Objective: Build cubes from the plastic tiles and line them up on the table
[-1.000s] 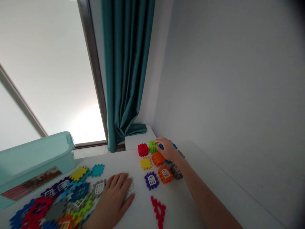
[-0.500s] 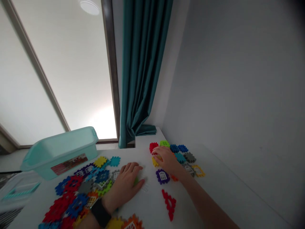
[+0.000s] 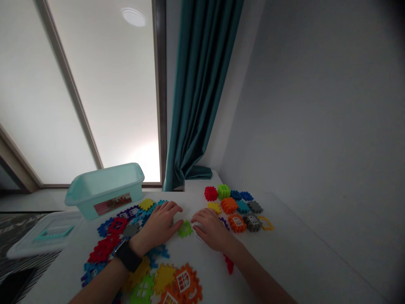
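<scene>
A bright green notched building tile (image 3: 185, 229) lies on the white table between my two hands. My left hand (image 3: 161, 224), wearing a black watch, has thumb and fingers spread just left of that tile, over the edge of the loose pile. The thumb tip is close to the tile; whether it touches I cannot tell. My right hand (image 3: 210, 228) is low over the table to the tile's right, fingers loosely bent and apart, nothing visible in them. It partly covers a purple tile (image 3: 224, 223) and a red triangular piece (image 3: 229, 265).
Sorted stacks stand at the right, among them orange (image 3: 229, 205), red (image 3: 210, 193) and grey window tiles (image 3: 252, 222). Loose tiles (image 3: 103, 249) cover the left side; yellow and orange window tiles (image 3: 186, 282) lie in front. A mint plastic bin (image 3: 137, 190) stands at the back left.
My right hand has left the sorted stacks and come left and nearer, beside the green tile. My left hand has drawn back from over that tile, uncovering it. The view has shifted slightly.
</scene>
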A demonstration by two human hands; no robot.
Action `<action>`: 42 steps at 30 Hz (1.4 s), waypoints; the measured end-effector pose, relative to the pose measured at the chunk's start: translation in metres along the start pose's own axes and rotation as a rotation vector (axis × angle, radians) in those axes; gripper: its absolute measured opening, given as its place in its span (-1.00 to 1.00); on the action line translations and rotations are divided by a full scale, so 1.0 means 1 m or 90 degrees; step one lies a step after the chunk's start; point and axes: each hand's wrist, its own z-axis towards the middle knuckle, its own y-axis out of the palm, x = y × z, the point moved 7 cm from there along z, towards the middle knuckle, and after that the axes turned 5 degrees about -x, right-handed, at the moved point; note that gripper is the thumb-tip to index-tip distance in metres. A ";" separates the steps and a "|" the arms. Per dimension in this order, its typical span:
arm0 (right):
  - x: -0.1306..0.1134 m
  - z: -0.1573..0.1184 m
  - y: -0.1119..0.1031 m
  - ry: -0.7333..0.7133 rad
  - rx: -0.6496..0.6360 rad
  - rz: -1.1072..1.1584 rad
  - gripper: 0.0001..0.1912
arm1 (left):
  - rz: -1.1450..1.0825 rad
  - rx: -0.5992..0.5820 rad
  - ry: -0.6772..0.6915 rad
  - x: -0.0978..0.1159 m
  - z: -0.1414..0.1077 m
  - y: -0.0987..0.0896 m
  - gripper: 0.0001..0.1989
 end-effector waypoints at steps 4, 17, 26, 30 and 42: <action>-0.017 -0.004 0.009 -0.024 -0.009 -0.001 -0.85 | 0.011 0.014 -0.011 -0.015 -0.025 -0.005 -0.78; -0.060 -0.006 0.032 -0.030 -0.045 0.026 -0.86 | 0.060 0.081 -0.065 -0.057 -0.091 -0.022 -0.78; -0.074 0.008 0.049 -0.021 -0.058 0.018 -0.86 | 0.085 0.041 -0.081 -0.076 -0.107 -0.034 -0.77; -0.076 0.008 0.061 -0.013 -0.034 0.025 -0.88 | 0.070 0.036 -0.088 -0.082 -0.107 -0.032 -0.78; -0.062 -0.003 0.073 -0.015 0.044 0.117 -0.85 | 0.015 0.005 -0.108 -0.115 -0.119 -0.041 -0.81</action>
